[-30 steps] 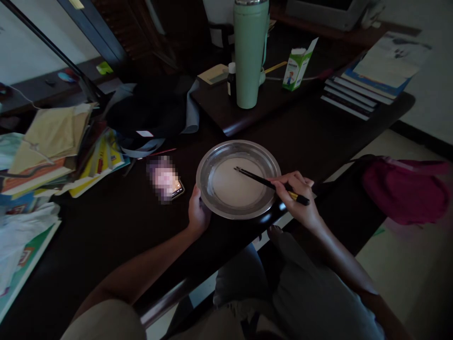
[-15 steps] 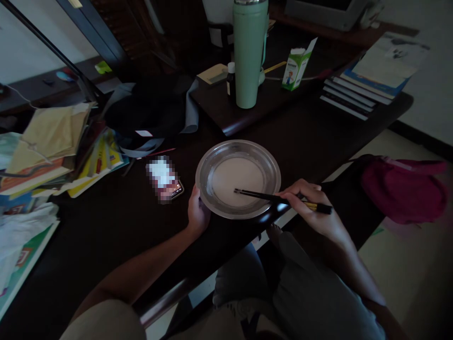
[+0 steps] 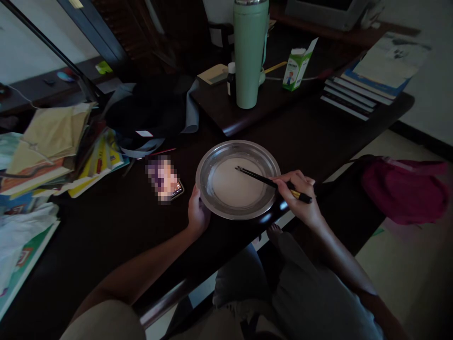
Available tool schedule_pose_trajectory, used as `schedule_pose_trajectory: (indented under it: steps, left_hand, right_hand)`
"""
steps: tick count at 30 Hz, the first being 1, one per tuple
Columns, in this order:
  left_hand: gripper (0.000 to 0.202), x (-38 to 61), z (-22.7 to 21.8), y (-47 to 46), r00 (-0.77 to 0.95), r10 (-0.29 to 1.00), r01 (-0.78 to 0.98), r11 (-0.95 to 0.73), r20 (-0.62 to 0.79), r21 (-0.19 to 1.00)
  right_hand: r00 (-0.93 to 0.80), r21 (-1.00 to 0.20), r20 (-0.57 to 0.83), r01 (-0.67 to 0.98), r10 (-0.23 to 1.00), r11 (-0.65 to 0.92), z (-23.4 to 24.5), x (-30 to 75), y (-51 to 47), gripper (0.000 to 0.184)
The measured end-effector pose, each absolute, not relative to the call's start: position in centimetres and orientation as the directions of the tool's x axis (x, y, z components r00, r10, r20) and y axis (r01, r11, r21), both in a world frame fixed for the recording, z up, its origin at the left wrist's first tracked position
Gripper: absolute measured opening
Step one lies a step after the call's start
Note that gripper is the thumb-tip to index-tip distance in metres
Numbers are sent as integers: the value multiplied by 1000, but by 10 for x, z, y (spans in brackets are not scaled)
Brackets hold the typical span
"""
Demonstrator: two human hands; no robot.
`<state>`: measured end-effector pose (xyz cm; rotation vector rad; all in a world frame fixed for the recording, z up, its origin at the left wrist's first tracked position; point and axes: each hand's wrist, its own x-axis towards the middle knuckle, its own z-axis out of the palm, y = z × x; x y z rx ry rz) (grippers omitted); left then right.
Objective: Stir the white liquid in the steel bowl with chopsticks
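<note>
Across the dark desk (image 3: 106, 231), papers (image 3: 53, 132), a black bag (image 3: 148, 108), a green flask (image 3: 250, 56) and books (image 3: 368, 89) are spread. Near its front edge, a metal bowl (image 3: 272, 175) of whitish liquid (image 3: 237, 186) is gripped at the left rim by the left hand (image 3: 198, 215), whose fingers are partly hidden, and a phone (image 3: 177, 191) is seen just beside that hand. Black chopsticks (image 3: 260, 178) are gripped across the right rim by the right hand (image 3: 300, 206), with tips pointed inward, though whether the liquid is touched cannot be told.

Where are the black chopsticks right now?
In the head view, right of centre: the black chopsticks are in the right hand, extending over the whitish liquid in the metal bowl.
</note>
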<state>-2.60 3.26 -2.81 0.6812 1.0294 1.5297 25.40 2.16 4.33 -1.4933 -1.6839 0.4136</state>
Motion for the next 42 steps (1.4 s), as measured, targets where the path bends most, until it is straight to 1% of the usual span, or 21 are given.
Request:
schedule_pose_trajectory:
  steps: [4,8,13,17,20,26,31,34,38,42]
  left_hand:
    - [39,-30,-30,34,-218,970,-453,-5,-105,892]
    - [41,-31,-30,35,-216,970,-470,-1,-113,883]
    - [42,-30,-30,37,-230,966,-487,-7,-121,873]
    - [41,-27,-33,38,-207,973,-488,-8,-107,873]
    - [39,-24,-36,38,-227,968,-467,-8,-111,884]
    - [40,-21,-35,35,-229,963,-486,13,-142,874]
    - [39,-25,-29,34,-223,967,-476,0,-120,879]
    - [38,-27,-29,34,-223,968,-476,-2,-119,879]
    - [39,-25,-35,37,-225,967,-484,-6,-118,875]
    - [40,-25,-36,39,-224,966,-481,6,-130,877]
  right_hand:
    - [72,-696,363,684,929,218,54,266,11,25]
    - [62,-710,295,682,954,175,69,276,-2,26]
    - [-23,-760,214,624,977,181,84,279,-10,28]
    - [-96,-801,193,559,976,214,78,272,-7,26]
    - [-104,-804,206,549,973,229,62,262,1,25]
    - [-12,-762,310,594,951,256,35,246,16,31]
    - [57,-703,360,673,931,230,43,251,14,29]
    - [84,-688,369,695,926,211,52,260,8,29]
    - [80,-714,311,677,947,177,64,275,-2,27]
    - [-8,-783,189,602,982,156,76,279,-9,26]
